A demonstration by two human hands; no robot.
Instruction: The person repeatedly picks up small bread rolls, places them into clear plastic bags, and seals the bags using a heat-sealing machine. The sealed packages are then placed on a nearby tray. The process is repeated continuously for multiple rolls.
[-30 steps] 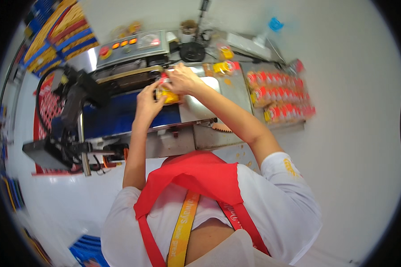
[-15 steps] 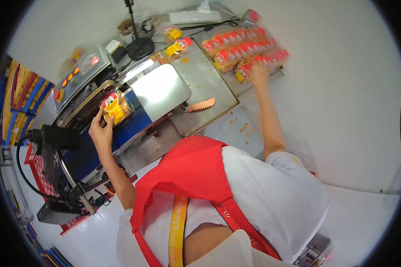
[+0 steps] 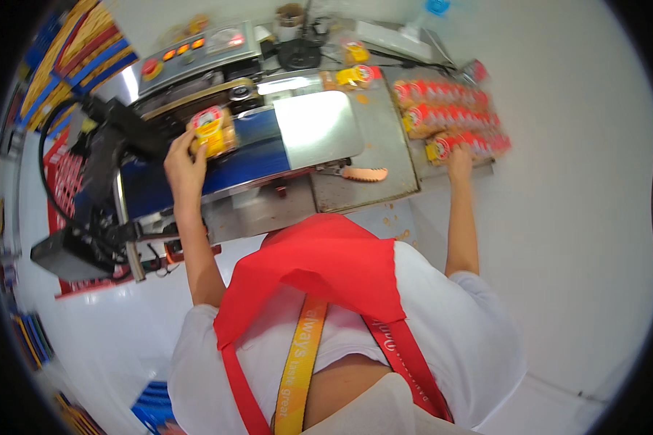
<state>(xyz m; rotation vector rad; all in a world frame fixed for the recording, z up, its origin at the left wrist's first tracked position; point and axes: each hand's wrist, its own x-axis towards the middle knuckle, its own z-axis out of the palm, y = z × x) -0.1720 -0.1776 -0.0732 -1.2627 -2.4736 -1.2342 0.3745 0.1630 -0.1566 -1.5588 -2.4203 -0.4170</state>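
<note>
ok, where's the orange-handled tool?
Head view, right of centre: the orange-handled tool lies on the metal counter, just below the lower right corner of the shiny plate.

Pale lettering runs lengthwise along the yellow strap [image 3: 302,366] at the near side, and white lettering stands on the red strap [image 3: 408,362] to its right; the packet [image 3: 228,135] at the left hand [image 3: 185,165] bears a red, white and yellow label [image 3: 208,129] with print too small to read; the packets [image 3: 453,117] in rows on the right carry blurred red-and-white labels [image 3: 437,149]
</note>
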